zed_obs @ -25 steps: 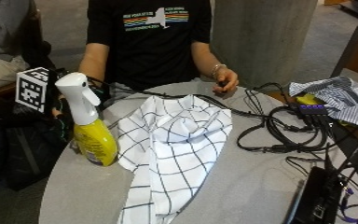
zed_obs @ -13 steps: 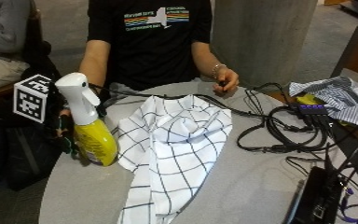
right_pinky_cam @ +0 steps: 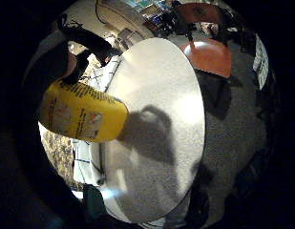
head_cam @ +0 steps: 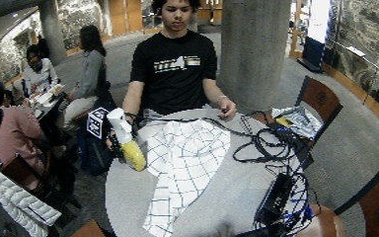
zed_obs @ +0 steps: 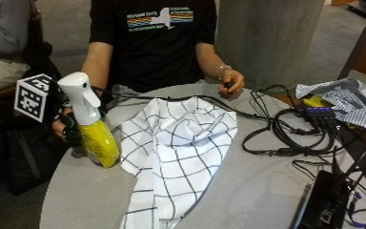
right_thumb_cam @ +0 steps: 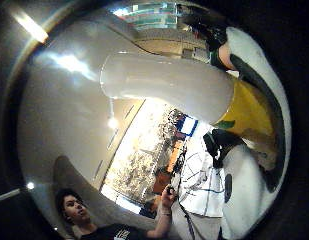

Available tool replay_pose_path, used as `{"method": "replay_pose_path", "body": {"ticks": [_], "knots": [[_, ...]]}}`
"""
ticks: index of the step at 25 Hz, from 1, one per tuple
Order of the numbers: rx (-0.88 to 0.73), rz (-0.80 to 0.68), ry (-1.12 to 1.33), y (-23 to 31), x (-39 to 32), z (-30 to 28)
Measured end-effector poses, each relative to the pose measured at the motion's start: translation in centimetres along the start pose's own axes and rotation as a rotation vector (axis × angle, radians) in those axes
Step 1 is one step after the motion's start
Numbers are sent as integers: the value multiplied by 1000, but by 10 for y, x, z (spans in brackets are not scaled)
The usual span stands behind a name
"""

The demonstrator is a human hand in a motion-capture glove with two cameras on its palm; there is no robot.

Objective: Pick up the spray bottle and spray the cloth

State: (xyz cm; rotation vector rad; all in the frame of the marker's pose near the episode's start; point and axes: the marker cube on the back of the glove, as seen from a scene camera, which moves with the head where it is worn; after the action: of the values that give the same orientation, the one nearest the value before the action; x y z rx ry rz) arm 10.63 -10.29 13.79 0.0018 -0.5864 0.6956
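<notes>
Outside view: nearest along the round grey table (zed_obs: 234, 200) lies the trailing end of the white checked cloth (zed_obs: 177, 157), spread flat and running back toward the person. Just beside its edge stands the spray bottle (zed_obs: 94, 129), a yellow body with a white trigger head, tilted a little. What is inside it I cannot tell; the yellow plastic hides any liquid. The gloved right hand (zed_obs: 67, 128) has its fingers wrapped round the bottle from behind, at the neck and upper body. In the little-finger palm view the bottle's base (right_pinky_cam: 82, 114) seems lifted off the tabletop, with its shadow cast apart from it.

A second ago the bottle stood upright at the table edge with the hand only behind it; now the hand has closed on it and it leans.

Farther back, the bare left hand (zed_obs: 232, 81) pinches a small dark object at the table's far rim. Off to that side sprawl black cables (zed_obs: 284, 133) and a striped cloth (zed_obs: 348, 100).
</notes>
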Motion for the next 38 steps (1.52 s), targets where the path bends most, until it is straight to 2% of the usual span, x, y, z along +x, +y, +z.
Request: {"method": "replay_pose_path", "body": {"ticks": [23, 38], "knots": [[150, -80, -96, 12, -3, -14], [75, -92, -109, 17, -5, -17]]}}
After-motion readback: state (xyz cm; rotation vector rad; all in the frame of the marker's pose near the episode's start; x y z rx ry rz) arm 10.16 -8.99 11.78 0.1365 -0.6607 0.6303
